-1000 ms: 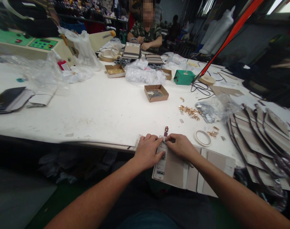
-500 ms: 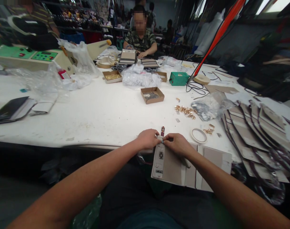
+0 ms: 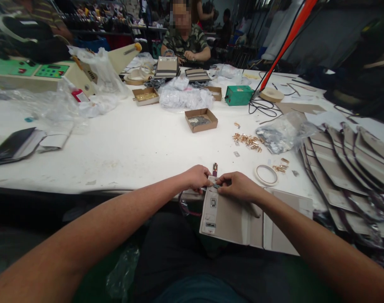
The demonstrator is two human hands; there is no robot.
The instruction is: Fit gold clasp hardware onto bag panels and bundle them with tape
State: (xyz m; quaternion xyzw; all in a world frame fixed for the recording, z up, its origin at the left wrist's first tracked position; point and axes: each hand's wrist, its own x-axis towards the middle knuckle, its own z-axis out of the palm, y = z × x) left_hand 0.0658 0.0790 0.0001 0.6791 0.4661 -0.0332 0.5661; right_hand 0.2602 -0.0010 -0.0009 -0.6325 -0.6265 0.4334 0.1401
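A beige folded bag panel lies over the table's front edge, with metal fittings set along its left strip. My left hand is closed on the panel's upper left corner, thumb on top. Pinched between finger and thumb of my right hand is a small grey metal plate, touching the panel near that corner. A dark red strap tab with a gold fitting sticks out just beyond the corner. Below my left hand hangs a dark red strap in clear wrap.
A tape roll, gold fittings and a plastic bag lie to the right, beside stacked beige panels. Ahead stand a cardboard tray and a green box. A co-worker sits across the table.
My view has shifted slightly. Both hands stay at the panel's corner, and the grey plate shows more clearly between my right fingers. Across the table, the co-worker's hand has lifted from the work.
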